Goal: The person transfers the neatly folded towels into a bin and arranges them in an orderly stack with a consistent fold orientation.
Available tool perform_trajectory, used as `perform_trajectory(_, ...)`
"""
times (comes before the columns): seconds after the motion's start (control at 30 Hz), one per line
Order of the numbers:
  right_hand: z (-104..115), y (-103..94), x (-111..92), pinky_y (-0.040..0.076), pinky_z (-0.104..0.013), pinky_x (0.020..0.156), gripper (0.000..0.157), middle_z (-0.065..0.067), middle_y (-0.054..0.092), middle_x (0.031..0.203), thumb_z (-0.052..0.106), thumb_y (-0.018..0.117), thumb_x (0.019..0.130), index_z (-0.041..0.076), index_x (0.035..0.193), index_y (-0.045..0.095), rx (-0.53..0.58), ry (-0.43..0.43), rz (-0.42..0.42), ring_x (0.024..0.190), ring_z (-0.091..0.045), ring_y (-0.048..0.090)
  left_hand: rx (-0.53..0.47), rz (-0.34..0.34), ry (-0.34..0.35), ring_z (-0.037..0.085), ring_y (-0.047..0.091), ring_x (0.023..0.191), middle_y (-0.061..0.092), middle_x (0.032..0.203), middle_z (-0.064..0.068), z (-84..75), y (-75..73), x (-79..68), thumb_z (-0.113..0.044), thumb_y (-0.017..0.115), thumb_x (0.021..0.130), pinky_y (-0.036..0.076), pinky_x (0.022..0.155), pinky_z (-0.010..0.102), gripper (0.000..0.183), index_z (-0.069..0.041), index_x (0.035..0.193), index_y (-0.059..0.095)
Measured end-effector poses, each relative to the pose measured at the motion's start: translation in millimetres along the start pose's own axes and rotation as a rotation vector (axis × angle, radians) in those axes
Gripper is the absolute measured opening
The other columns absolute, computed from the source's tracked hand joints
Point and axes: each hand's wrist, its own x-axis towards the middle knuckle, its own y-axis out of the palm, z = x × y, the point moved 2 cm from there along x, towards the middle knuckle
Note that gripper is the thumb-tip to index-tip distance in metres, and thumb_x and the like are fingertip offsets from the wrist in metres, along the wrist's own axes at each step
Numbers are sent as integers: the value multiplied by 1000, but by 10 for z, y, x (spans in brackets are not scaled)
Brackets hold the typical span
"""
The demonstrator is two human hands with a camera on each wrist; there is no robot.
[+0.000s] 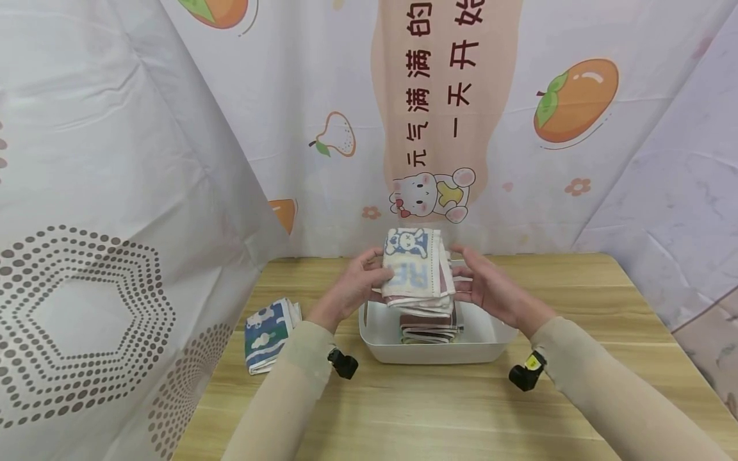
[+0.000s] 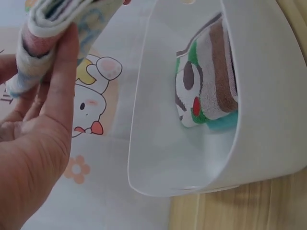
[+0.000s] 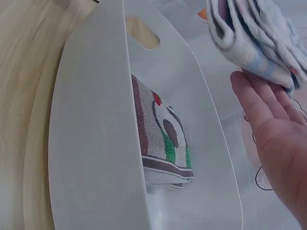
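A small stack of folded towels (image 1: 412, 272), the top one white with a blue bear pattern, is held up above a white plastic basket (image 1: 432, 354). My left hand (image 1: 359, 283) grips its left side, thumb over the face and fingers behind, as the left wrist view shows on the held towels (image 2: 41, 43). On the other side my right hand (image 1: 489, 286) has its fingers nearly straight, the fingertips against the stack's edge (image 3: 261, 57). Inside the basket lies another pile of folded towels (image 1: 429, 331), its top one striped brown and grey with green and red patches (image 2: 206, 76).
To the left of the basket, a folded blue and green towel (image 1: 268, 336) lies on the wooden table (image 1: 415, 410). A printed curtain (image 1: 323, 211) hangs behind the table, and a white patterned cloth (image 1: 115, 211) hangs along the left side. The basket has a handle slot (image 3: 143, 33).
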Motion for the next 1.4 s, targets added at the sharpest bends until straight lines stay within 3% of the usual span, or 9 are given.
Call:
perform_trajectory(0.13, 0, 14, -4, 59, -36, 92, 63, -8, 60, 118, 37, 44, 111, 16, 161, 13, -31, -11, -50, 102, -21, 71, 71, -23, -4, 24, 71, 91, 66, 125, 17, 9, 40, 0, -22, 60, 103, 61, 71, 40, 43, -15, 145, 52)
perform_trajectory(0.37, -4, 52, -12, 57, -36, 94, 76, -21, 43, 148, 28, 60, 105, 26, 164, 12, -143, -26, -115, 116, -21, 65, 113, -104, -43, 24, 73, 87, 70, 114, 16, 33, 57, 9, -31, 51, 107, 63, 70, 37, 45, -15, 150, 51)
perform_trajectory(0.57, 1, 89, -30, 56, -36, 95, 85, -20, 48, 145, 28, 69, 100, 32, 163, 14, -324, -48, -156, 116, -22, 63, 184, -116, -27, 26, 74, 93, 71, 121, 13, 69, 47, 11, -28, 54, 106, 63, 74, 40, 53, -19, 156, 41)
perform_trajectory(0.77, -11, 121, -14, 56, -32, 90, 89, -20, 55, 139, 22, 73, 97, 31, 163, 15, -392, -67, -182, 108, -21, 67, 221, -204, -36, 26, 72, 93, 66, 132, 15, 113, 35, 35, -31, 64, 102, 62, 74, 39, 68, -25, 161, 30)
perform_trajectory(0.9, -22, 153, -15, 56, -29, 87, 89, -21, 55, 135, 19, 74, 96, 31, 163, 17, -435, -85, -186, 109, -25, 68, 236, -250, -8, 26, 73, 88, 66, 132, 15, 125, 50, 45, -28, 67, 100, 63, 70, 39, 67, -29, 158, 33)
perform_trajectory(1.13, -31, 219, -38, 58, -34, 86, 87, -23, 53, 139, 16, 75, 95, 30, 161, 19, -532, -127, -168, 103, -30, 69, 242, -286, 87, 25, 71, 78, 69, 112, 14, 123, 83, 51, -19, 68, 100, 62, 61, 39, 54, -35, 145, 44)
perform_trajectory(1.4, -47, 203, -70, 55, -43, 93, 74, -20, 41, 148, 24, 71, 99, 40, 158, 29, -657, -157, -126, 110, -32, 67, 343, -266, 118, 22, 69, 81, 64, 122, 11, 115, 97, 33, -26, 65, 101, 62, 64, 37, 41, -41, 138, 59)
